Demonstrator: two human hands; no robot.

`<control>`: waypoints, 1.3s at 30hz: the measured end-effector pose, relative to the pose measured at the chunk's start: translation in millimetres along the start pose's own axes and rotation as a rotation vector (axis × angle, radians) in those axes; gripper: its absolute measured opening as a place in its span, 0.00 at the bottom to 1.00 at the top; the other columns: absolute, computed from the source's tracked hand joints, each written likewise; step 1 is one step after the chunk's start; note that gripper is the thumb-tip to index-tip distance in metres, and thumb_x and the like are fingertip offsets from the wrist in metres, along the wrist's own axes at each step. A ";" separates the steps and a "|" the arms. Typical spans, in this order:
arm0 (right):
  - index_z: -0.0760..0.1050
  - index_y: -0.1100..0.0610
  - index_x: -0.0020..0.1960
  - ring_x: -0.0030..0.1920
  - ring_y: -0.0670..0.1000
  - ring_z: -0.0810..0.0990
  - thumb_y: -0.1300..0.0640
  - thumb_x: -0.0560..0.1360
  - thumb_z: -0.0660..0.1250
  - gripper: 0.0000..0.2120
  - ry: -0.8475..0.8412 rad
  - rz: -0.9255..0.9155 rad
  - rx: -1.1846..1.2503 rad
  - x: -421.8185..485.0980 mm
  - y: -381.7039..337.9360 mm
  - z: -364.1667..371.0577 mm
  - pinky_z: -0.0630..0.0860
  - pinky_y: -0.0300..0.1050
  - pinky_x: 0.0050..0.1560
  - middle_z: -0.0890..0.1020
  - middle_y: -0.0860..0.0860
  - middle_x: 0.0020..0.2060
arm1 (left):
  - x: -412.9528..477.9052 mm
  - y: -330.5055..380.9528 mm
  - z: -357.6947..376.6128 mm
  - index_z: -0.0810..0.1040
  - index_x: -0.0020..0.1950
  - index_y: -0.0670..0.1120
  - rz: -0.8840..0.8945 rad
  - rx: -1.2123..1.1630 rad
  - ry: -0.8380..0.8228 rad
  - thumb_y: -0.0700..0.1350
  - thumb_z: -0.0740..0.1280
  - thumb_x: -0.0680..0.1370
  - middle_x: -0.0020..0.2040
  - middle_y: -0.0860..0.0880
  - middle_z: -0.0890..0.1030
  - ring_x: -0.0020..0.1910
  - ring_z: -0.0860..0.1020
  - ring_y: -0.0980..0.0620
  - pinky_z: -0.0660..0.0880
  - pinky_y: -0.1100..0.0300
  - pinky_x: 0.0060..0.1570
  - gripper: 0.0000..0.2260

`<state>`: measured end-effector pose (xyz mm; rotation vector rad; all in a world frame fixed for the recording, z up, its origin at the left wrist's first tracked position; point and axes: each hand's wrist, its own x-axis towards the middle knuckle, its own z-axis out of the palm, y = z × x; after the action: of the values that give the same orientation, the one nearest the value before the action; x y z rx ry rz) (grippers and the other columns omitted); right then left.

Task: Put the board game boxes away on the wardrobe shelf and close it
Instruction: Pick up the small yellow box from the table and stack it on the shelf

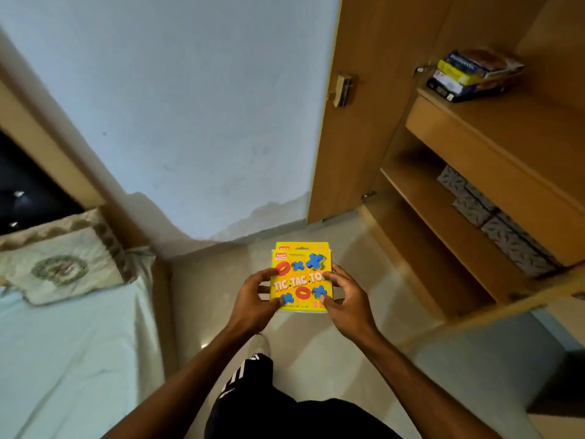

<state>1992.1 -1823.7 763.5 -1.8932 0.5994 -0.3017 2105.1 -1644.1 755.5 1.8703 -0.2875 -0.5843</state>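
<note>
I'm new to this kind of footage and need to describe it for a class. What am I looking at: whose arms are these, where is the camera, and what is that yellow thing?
There is no machine here. The single picture comes from a wide-angle camera worn on a person's head, looking forward and down, so the arms at the bottom are the wearer's own. The left hand and right hand hold a yellow Tic Tac Toe box by its sides, above the floor. To the right stands a wooden wardrobe with its door open. On its upper shelf lies a stack of game boxes; a lower shelf holds grey patterned boxes. At the left is a bed with a pillow.
</note>
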 end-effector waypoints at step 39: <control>0.80 0.61 0.58 0.67 0.49 0.71 0.72 0.70 0.71 0.17 0.962 -0.026 -0.173 647.5 21.5 -490.8 0.73 0.42 0.61 0.71 0.56 0.67 | 688.2 495.4 463.3 0.74 0.64 0.39 0.683 0.105 -0.717 0.29 0.76 0.66 0.57 0.50 0.76 0.49 0.77 0.62 0.74 0.76 0.41 0.28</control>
<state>2299.4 -2565.1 891.7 -1.8442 1.2557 -1.2414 2486.1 -2518.6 909.8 1.4553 -1.3815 -0.7375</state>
